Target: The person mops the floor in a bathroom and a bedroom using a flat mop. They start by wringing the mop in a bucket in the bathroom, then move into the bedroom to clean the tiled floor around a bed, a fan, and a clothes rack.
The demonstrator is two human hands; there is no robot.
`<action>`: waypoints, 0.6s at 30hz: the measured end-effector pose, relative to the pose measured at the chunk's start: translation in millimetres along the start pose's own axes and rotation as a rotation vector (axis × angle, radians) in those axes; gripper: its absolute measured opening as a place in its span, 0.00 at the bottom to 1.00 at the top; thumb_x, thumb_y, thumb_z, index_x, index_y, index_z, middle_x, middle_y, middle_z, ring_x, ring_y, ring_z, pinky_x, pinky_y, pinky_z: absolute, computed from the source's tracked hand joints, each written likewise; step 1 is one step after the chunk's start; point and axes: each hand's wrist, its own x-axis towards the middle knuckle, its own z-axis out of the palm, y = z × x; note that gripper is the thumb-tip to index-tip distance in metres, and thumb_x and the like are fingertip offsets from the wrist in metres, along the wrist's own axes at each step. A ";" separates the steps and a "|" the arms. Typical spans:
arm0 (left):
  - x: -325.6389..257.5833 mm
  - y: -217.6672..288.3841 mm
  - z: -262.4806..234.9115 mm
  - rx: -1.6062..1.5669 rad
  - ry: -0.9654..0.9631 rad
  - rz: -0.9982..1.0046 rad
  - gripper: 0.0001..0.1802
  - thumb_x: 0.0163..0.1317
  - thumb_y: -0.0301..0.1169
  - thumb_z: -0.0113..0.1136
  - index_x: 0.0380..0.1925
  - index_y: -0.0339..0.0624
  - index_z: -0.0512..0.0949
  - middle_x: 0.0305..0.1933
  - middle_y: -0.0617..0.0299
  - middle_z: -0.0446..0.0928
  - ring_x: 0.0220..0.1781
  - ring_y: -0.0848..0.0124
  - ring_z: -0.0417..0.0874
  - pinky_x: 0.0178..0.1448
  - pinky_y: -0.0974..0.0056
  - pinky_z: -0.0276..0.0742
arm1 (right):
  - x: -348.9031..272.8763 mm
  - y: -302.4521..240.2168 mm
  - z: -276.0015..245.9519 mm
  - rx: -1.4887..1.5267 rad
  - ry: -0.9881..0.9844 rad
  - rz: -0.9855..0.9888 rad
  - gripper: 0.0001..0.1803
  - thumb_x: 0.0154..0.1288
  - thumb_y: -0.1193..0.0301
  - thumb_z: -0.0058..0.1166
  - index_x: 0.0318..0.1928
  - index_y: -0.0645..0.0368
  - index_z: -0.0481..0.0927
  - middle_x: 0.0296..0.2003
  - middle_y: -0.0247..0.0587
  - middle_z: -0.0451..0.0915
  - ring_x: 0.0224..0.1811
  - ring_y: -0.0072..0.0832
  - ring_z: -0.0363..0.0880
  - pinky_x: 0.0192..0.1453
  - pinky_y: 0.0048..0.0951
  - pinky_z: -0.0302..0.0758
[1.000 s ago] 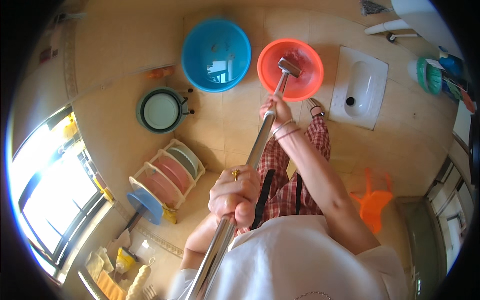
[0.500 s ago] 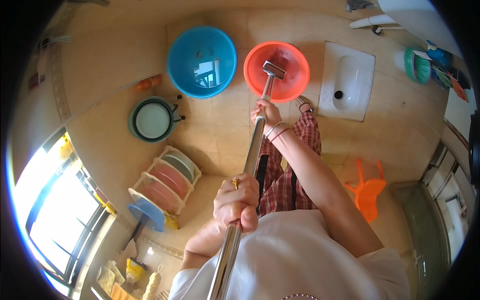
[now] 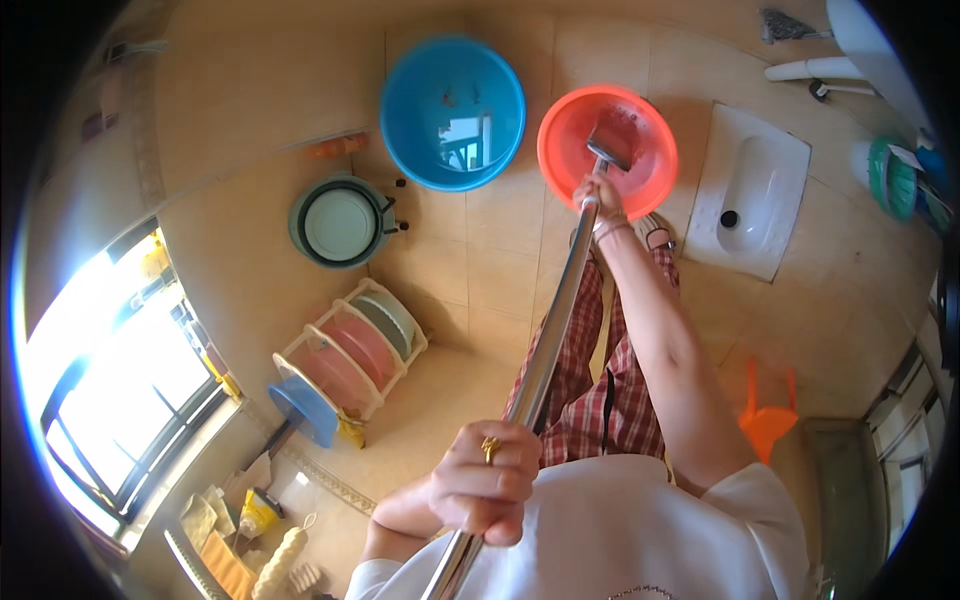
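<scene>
A mop (image 3: 556,345) with a long silver pole slants from my chest down into a red basin (image 3: 658,190), its narrow metal-backed head inside the basin. Wrapped around the upper pole is my left hand (image 3: 485,482), which wears a gold ring. My right hand (image 3: 600,198) grips the lower pole just above the head, over the basin's near rim. The basin holds some liquid with small bubbles. Beside it on the left stands a larger blue basin (image 3: 400,130) with water reflecting the window. The underside of the mop head is hidden.
A squat toilet (image 3: 745,190) is set in the floor at right, with an orange stool (image 3: 768,425) nearer me. On the left, folded basins (image 3: 340,225) lean by the wall, and a white rack (image 3: 350,345) holds more basins. My feet are behind the red basin's near edge.
My right hand has slid or reached farther down the pole, closer to the mop head. I have leaned forward, and the view has shifted so the basins appear farther right.
</scene>
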 end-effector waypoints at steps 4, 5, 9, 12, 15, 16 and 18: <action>5.2 9.9 -6.2 0.036 -0.139 -0.066 0.19 0.67 0.24 0.50 0.17 0.41 0.60 0.16 0.61 0.65 0.13 0.66 0.66 0.20 0.61 0.69 | -84.8 60.4 37.0 0.150 0.024 0.100 0.10 0.63 0.71 0.52 0.25 0.50 0.68 0.17 0.26 0.66 0.18 0.21 0.69 0.22 0.23 0.71; 1.7 8.6 -5.7 -0.003 -0.115 -0.054 0.18 0.67 0.24 0.50 0.17 0.41 0.60 0.15 0.62 0.65 0.13 0.66 0.66 0.20 0.61 0.68 | -108.8 74.6 49.8 0.187 0.022 0.088 0.11 0.64 0.71 0.51 0.24 0.51 0.67 0.17 0.26 0.66 0.19 0.21 0.69 0.23 0.24 0.72; 1.0 -2.1 -3.4 -0.022 -0.041 0.054 0.19 0.69 0.25 0.49 0.17 0.41 0.60 0.13 0.62 0.64 0.11 0.70 0.64 0.16 0.65 0.62 | -178.8 122.4 90.9 0.216 0.043 0.103 0.10 0.62 0.72 0.53 0.26 0.54 0.68 0.20 0.29 0.66 0.20 0.21 0.68 0.25 0.25 0.69; 0.6 -5.5 -6.0 -0.002 -0.014 0.048 0.19 0.69 0.24 0.48 0.17 0.41 0.60 0.12 0.62 0.63 0.11 0.72 0.62 0.15 0.66 0.59 | -214.6 147.6 122.7 0.197 0.072 -0.002 0.09 0.62 0.72 0.53 0.28 0.54 0.67 0.22 0.30 0.66 0.21 0.21 0.68 0.26 0.26 0.68; 1.1 -5.3 -7.6 0.016 -0.023 0.020 0.18 0.68 0.23 0.48 0.17 0.40 0.60 0.13 0.62 0.63 0.12 0.70 0.63 0.16 0.66 0.60 | -218.9 151.3 125.9 0.192 0.077 -0.011 0.09 0.62 0.72 0.53 0.28 0.53 0.67 0.23 0.29 0.67 0.21 0.21 0.68 0.26 0.26 0.68; 1.8 -5.1 -8.0 -0.012 -0.030 0.013 0.18 0.67 0.21 0.48 0.17 0.40 0.59 0.14 0.61 0.63 0.12 0.68 0.63 0.17 0.65 0.61 | -218.7 150.6 128.0 0.194 0.085 -0.011 0.09 0.62 0.72 0.53 0.28 0.53 0.67 0.22 0.29 0.67 0.21 0.21 0.68 0.26 0.26 0.68; 3.2 -5.4 -7.0 -0.043 -0.024 0.001 0.17 0.65 0.19 0.48 0.17 0.39 0.59 0.14 0.61 0.63 0.12 0.67 0.63 0.17 0.64 0.62 | -217.0 146.9 123.5 0.125 0.054 -0.024 0.09 0.62 0.72 0.53 0.28 0.54 0.67 0.22 0.30 0.67 0.20 0.22 0.69 0.26 0.27 0.68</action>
